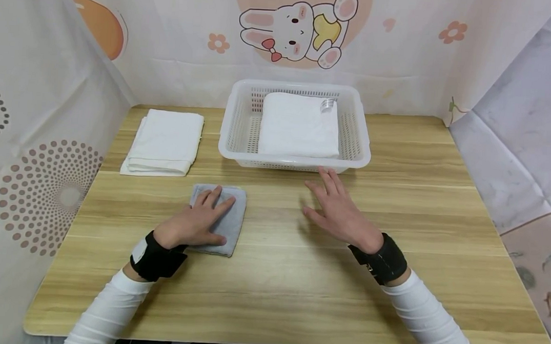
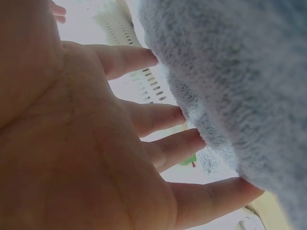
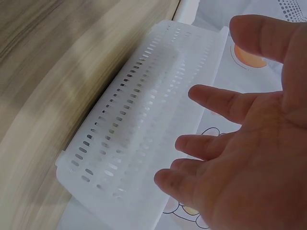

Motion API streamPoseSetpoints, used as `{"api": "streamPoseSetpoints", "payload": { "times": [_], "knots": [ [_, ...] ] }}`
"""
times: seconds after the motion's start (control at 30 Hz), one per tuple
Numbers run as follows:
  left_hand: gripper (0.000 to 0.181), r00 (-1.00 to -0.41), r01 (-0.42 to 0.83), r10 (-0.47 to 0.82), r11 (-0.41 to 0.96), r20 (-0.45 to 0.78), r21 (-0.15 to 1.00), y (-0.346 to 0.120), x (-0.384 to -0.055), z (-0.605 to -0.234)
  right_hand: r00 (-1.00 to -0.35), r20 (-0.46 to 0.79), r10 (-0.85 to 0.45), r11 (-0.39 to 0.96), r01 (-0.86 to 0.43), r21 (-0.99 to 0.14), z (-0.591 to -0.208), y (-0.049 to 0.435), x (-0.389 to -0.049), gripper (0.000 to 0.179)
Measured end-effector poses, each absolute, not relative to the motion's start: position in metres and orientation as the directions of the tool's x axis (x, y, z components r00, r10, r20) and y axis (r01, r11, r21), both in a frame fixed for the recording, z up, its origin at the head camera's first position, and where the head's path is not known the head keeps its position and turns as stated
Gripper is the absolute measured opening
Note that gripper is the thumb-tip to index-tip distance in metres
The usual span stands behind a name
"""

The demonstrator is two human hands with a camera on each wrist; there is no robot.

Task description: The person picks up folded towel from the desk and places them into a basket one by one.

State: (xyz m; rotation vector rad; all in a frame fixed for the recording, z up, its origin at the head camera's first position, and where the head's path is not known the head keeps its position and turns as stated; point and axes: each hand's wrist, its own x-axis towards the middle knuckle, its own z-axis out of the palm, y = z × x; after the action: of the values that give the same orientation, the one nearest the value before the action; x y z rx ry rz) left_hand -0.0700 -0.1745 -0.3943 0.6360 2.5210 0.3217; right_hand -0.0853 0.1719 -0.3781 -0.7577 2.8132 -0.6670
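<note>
A folded grey towel (image 1: 234, 216) lies on the table left of centre. My left hand (image 1: 198, 222) rests on it with fingers spread, and in the left wrist view the fingertips touch the fuzzy grey cloth (image 2: 216, 86). Held in the air in front of the basket, my right hand (image 1: 340, 211) has its fingers apart and nothing in them. The white perforated basket (image 1: 294, 161) stands at the back middle; a folded white towel (image 1: 299, 127) with a tag lies inside. The right wrist view shows the basket's slotted side (image 3: 129, 115) beyond the fingers.
A stack of folded white cloths (image 1: 166, 141) lies at the back left of the wooden table (image 1: 274, 295). Printed curtains (image 1: 179, 50) hang behind and along both sides, close to the table's edges.
</note>
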Motion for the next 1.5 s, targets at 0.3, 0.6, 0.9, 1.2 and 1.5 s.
{"api": "streamPoseSetpoints", "payload": {
  "times": [0.3,0.6,0.9,1.2,1.5],
  "knots": [
    [0.094,-0.755,0.375,0.505,0.856,-0.418,0.357,-0.171,-0.07,-0.392,-0.858,-0.017,-0.513,0.766,-0.449,-0.46,-0.38,0.172,-0.085,0.061],
    [0.094,-0.753,0.358,0.498,0.858,-0.429,0.368,-0.167,-0.069,-0.392,-0.856,-0.057,-0.513,0.772,-0.431,-0.468,-0.38,0.172,-0.083,0.062],
    [0.094,-0.752,0.371,0.507,0.854,-0.421,0.365,-0.16,-0.067,-0.392,-0.858,-0.086,-0.507,0.777,-0.411,-0.478,-0.381,0.174,-0.082,0.061],
    [0.095,-0.746,0.369,0.506,0.855,-0.433,0.364,-0.154,-0.069,-0.393,-0.856,-0.076,-0.512,0.769,-0.418,-0.484,-0.383,0.174,-0.081,0.06],
    [0.094,-0.745,0.381,0.519,0.847,-0.419,0.371,-0.151,-0.068,-0.393,-0.861,-0.07,-0.504,0.756,-0.4,-0.518,-0.386,0.176,-0.079,0.059]
  ]
}}
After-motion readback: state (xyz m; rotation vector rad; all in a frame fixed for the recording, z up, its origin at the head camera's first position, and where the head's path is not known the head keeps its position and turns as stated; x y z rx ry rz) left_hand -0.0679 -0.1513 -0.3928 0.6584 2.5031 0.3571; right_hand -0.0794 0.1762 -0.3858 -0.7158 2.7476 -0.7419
